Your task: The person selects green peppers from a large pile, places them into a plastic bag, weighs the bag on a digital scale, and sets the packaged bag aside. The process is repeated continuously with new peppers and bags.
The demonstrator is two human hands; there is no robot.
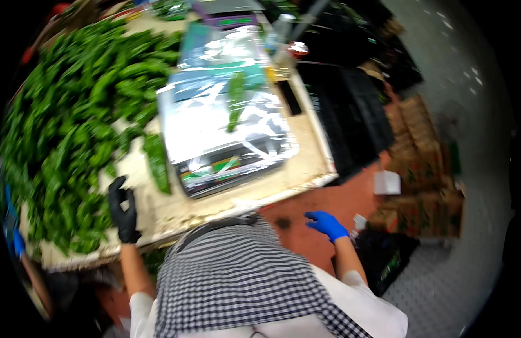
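My left hand (123,211), in a black glove, is over the near edge of the table beside a large heap of long green peppers (79,110). Its fingers curve with a gap inside and nothing visible in them. A single green pepper (157,162) lies just beyond it, apart from the heap. To the right of that, a stack of clear plastic bags (201,126) shines in the light, with another green pepper (236,101) on top. My right hand (328,225), blue-gloved, is off the table above the reddish floor, its fingers apart and holding nothing.
A dark phone-like slab (289,98) lies right of the bags. Behind them stands a purple scale (231,20) with a lit display. Black crates (345,114) adjoin the table's right side; cardboard boxes (421,211) stand beyond. Another person's blue-gloved hand (18,243) shows at far left.
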